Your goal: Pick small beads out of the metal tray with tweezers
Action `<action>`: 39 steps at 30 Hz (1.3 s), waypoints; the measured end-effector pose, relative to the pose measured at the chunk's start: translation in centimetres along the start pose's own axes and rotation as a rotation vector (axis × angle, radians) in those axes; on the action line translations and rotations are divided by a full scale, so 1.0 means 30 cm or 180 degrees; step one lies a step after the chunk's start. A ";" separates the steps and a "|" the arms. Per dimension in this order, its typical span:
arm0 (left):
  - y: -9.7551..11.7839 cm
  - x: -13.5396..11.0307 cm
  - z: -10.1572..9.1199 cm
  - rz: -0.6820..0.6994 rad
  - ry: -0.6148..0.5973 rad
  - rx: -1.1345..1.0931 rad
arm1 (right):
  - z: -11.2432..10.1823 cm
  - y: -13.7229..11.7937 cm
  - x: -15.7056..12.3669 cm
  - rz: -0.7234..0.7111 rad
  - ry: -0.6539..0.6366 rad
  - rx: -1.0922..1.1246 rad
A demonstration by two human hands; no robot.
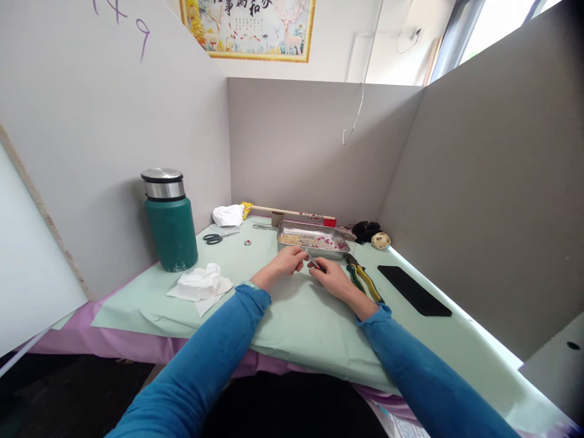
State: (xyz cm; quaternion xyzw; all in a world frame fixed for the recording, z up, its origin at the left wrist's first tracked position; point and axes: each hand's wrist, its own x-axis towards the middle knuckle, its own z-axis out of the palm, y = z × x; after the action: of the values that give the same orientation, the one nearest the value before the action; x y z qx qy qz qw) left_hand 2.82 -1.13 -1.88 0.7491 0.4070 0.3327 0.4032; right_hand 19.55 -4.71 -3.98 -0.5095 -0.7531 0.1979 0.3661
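My left hand (290, 260) is closed in a pinch in front of a metal tray. Whatever it pinches is too small to make out. Beside it, my right hand (330, 277) grips a thin silvery tool (312, 260), whose tip points toward my left fingers. Its exact kind cannot be told at this size. Just beyond both hands, the metal tray (314, 227) holds many small beads, tan at the left and pink and red at the right. Pliers (361, 280) with green and yellow handles lie right of my right hand.
A green bottle (171, 228) stands at the left, near crumpled tissue (201, 285) and black-handled scissors (219, 237). Behind the tray lie a wooden stick (283, 212) and a small red box (330, 222). A black flat pad (413, 291) is at the right. Grey partitions (310, 146) enclose the table.
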 end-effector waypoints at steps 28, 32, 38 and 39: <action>0.025 -0.019 0.001 -0.0096 -0.0157 -0.0017 | 0.000 0.004 -0.001 -0.0028 -0.0035 0.0020; 0.031 -0.024 -0.002 -0.0138 -0.0133 -0.0035 | -0.003 0.000 -0.004 -0.0030 -0.0056 -0.0002; 0.021 -0.015 0.003 -0.0151 -0.0097 -0.0087 | -0.005 -0.003 -0.005 -0.0075 -0.0068 0.0010; 0.019 -0.014 0.005 -0.0162 -0.0080 -0.0066 | -0.004 -0.002 -0.004 -0.0073 -0.0069 0.0008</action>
State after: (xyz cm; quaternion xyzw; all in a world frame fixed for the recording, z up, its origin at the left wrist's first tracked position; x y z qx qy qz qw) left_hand 2.95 -1.73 -1.52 0.7385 0.4173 0.3171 0.4243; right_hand 19.63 -4.85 -3.88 -0.4982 -0.7626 0.2003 0.3608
